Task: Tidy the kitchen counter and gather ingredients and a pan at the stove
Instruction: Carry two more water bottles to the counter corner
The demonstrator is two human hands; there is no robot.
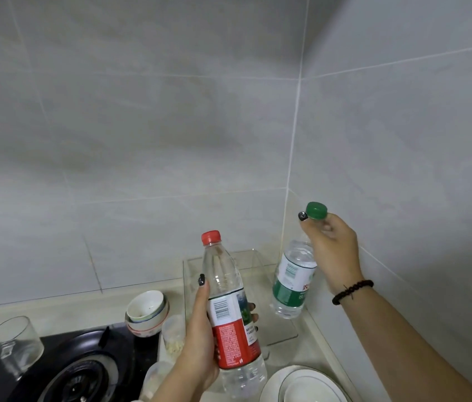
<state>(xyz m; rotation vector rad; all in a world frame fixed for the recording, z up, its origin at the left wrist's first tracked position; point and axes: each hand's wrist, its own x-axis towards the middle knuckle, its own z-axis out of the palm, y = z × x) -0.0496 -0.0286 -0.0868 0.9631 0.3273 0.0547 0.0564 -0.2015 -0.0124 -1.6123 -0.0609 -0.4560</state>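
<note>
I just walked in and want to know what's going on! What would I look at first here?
First you'd see two plastic bottles held up in the air over the counter. The left hand grips the red-capped bottle round its middle, and the right hand holds the green-capped bottle by its neck, near the wall corner. Lower left, stacked bowls sit beside the black stove.

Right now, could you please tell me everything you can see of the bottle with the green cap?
The green-capped bottle is clear plastic with a green-and-white label around its middle. It looks empty or nearly so. It hangs tilted in the air, cap up, above a clear tray in the counter corner. The right hand pinches it at the neck, just under the closed green cap. Nothing else touches it.
</note>
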